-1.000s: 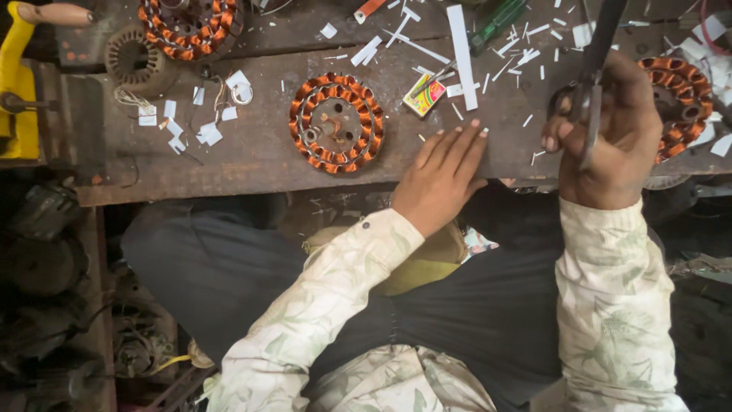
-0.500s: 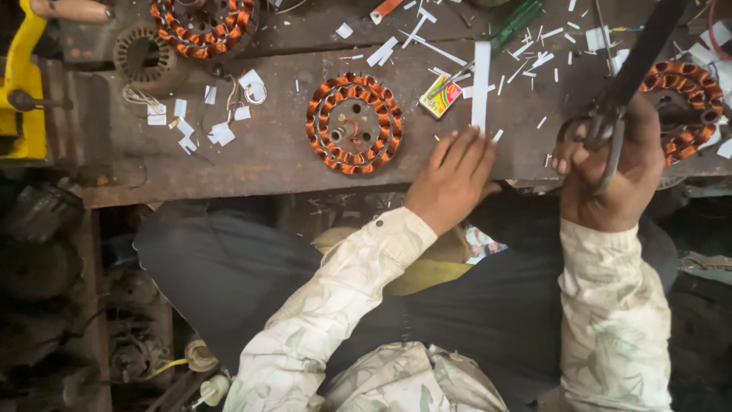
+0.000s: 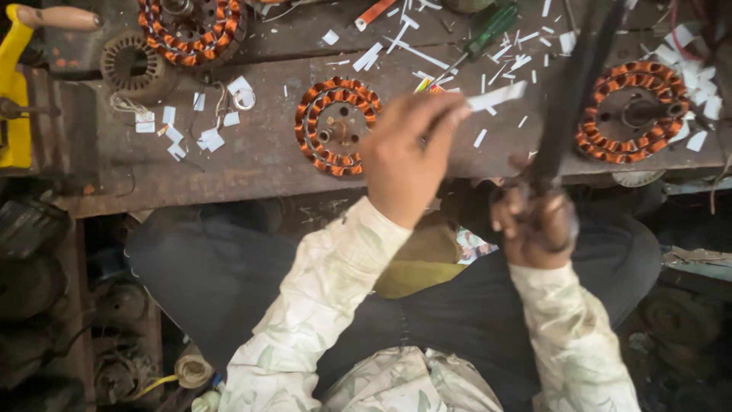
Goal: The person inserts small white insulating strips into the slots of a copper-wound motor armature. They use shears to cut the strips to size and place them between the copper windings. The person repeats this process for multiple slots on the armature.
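Note:
My left hand (image 3: 408, 156) is raised over the bench edge and pinches a white paper strip (image 3: 499, 95) by its near end. My right hand (image 3: 534, 225) grips the handles of a large pair of dark scissors (image 3: 572, 99), whose blades point away over the bench and are blurred. A copper-wound stator (image 3: 335, 126) lies flat on the bench just left of my left hand. Another copper-wound stator (image 3: 629, 111) lies to the right of the scissors.
The worn metal bench (image 3: 252, 152) is strewn with white paper scraps (image 3: 210, 137). A third wound stator (image 3: 187, 27), a bare steel core (image 3: 133, 65), a green-handled screwdriver (image 3: 488, 27) and a yellow tool (image 3: 15, 99) lie further back and left. Old motor parts fill the floor below.
My left hand lifted off the bench and picked up the white strip. My right hand drew back toward my lap with the scissors. The camera view moved closer.

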